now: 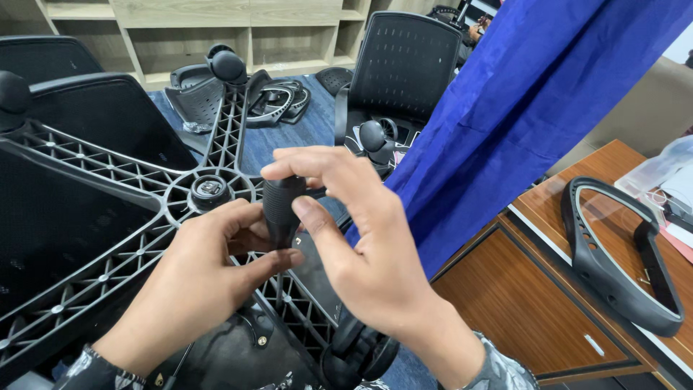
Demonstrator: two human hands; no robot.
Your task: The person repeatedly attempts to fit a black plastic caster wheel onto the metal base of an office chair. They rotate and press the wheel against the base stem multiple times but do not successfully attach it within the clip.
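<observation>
Head view, both hands (289, 253) pinching what looks like a black caster (280, 208), above star base (209, 191)

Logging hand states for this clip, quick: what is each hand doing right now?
Left hand: closed around the lower part of the black caster wheel.
Right hand: fingers pinching the same caster wheel's upper part.

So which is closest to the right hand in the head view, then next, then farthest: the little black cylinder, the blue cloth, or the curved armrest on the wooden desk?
From the right hand:
1. Black cylinder, pinched in its fingertips, just to the left.
2. Blue cloth, hanging behind and to the right.
3. Curved black armrest, far right on the wooden desk.
</observation>
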